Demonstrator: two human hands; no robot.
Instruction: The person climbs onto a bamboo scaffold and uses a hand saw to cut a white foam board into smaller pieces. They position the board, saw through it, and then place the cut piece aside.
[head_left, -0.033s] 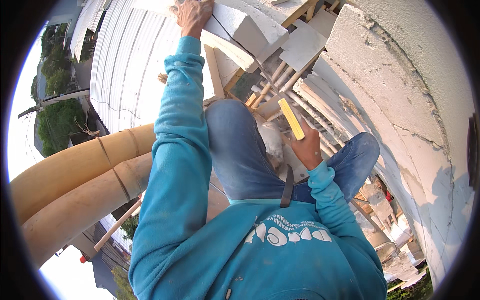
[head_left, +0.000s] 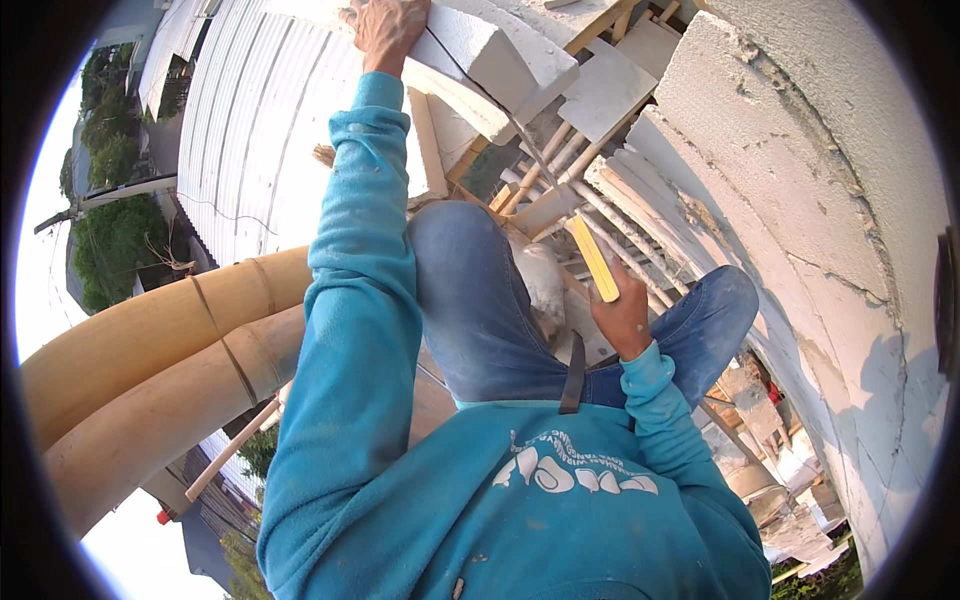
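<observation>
My right hand (head_left: 622, 312) is closed round the yellow handle of a handsaw (head_left: 597, 262), low between my knees. From the handle the narrow blade, seen nearly edge-on, runs up and left to a white lightweight concrete block (head_left: 505, 70). A thin dark line continues along the block's top, where the blade meets it. At the top edge of the view, my left hand (head_left: 388, 32) grips the left part of this block, its fingertips partly cut off by the frame.
Two thick bamboo poles (head_left: 170, 320) lie at my left, beside a corrugated white roof (head_left: 260, 120). A rough block wall (head_left: 800, 180) rises close at my right. Beneath the block are boards and thin poles (head_left: 560, 160), with a pale sack-like lump (head_left: 540, 280) between my legs.
My right hand and the saw handle have moved slightly down and right, pulling back from the block. My left hand stays in nearly the same place.
</observation>
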